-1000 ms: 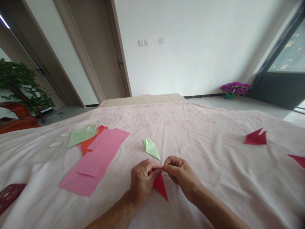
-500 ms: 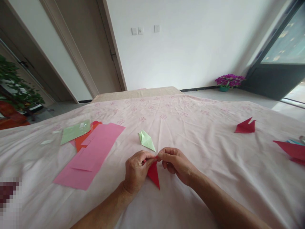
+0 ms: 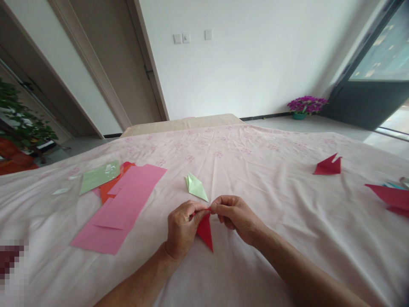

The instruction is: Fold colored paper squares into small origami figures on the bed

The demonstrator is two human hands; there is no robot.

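My left hand (image 3: 181, 228) and my right hand (image 3: 236, 215) meet over the pink bedsheet (image 3: 255, 179), both pinching the top of a folded red paper piece (image 3: 205, 232) whose pointed tip hangs down toward me. Fingers of both hands are closed on it. Just beyond the hands lies a folded light green paper shape (image 3: 195, 188).
Pink paper sheets (image 3: 123, 207) lie to the left over an orange sheet (image 3: 108, 189) and a green sheet (image 3: 99, 175). A folded red paper shape (image 3: 328, 166) sits far right, more red paper (image 3: 391, 197) at the right edge. A door, a potted plant and purple flowers (image 3: 306, 104) stand beyond.
The view has tilted slightly and shifted right. Both hands keep pinching the red paper's top; the paper's tip has swung a little.
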